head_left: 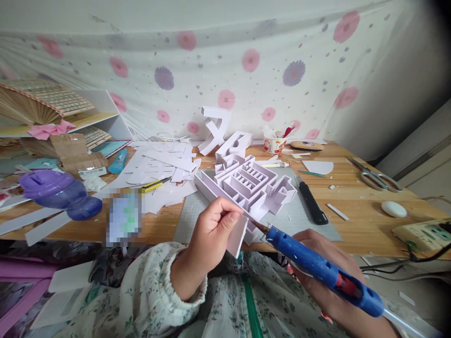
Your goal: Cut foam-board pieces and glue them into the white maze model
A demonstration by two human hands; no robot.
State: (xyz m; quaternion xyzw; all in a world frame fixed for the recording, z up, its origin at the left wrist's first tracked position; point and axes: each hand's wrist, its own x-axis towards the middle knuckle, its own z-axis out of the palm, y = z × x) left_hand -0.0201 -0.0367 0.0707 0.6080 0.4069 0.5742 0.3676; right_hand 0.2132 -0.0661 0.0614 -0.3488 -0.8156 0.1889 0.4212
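Observation:
Between the thumb and fingers of my left hand [215,231] is a small white foam board piece [237,237], held upright near the table's front edge. My right hand [326,277] is wrapped round a blue hot glue gun [310,260], a clear glue stick [401,321] sticking out of its rear. The gun's tip points left, close to the piece's upper edge; whether they touch I cannot tell. Just beyond both hands, a white foam board structure [246,180] with several thin upright walls lies on a grey cutting mat [197,213].
White sheets and scraps [158,162], a yellow cutter [155,184] and a purple bottle [58,190] lie left. A black cutter [312,199], scissors [375,176] and a power strip [423,237] with cables are right. White board letters [213,131] and a paper cup [274,142] stand behind.

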